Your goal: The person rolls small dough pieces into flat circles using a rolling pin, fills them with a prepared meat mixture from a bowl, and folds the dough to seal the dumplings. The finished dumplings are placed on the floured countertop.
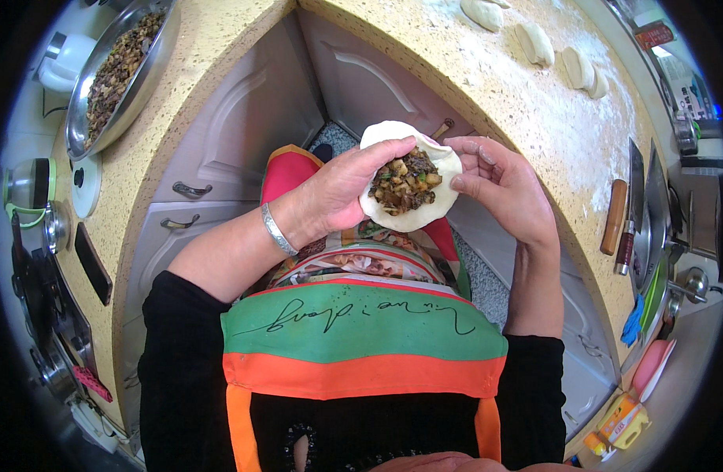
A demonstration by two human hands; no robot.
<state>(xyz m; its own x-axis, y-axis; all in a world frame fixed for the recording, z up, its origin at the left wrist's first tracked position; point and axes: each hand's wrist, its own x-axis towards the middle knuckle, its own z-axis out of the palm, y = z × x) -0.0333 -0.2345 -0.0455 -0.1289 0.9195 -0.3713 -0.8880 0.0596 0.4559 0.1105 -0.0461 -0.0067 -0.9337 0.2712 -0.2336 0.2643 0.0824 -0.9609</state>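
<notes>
A round sheet of white dough (397, 222) rests on my left hand (343, 183), whose thumb presses over its upper part. Chopped brown filling (405, 180) with bits of green lies heaped at the middle of the dough. The fingers and thumb of my right hand (503, 183) pinch the dough's right rim, where the edge is slightly raised. Traces of flour show on the right fingers. The left palm is partly hidden beneath the wrapper. Both hands hold the dough in the air, above my lap and apron (361, 330).
At the upper left, a steel bowl (154, 76) of filling stands on the speckled counter (208, 41). Several dough pieces (534, 44) lie on the floured right counter. Beyond them are a wooden rolling pin (614, 217) and a cleaver (635, 183). A phone (93, 262) lies left.
</notes>
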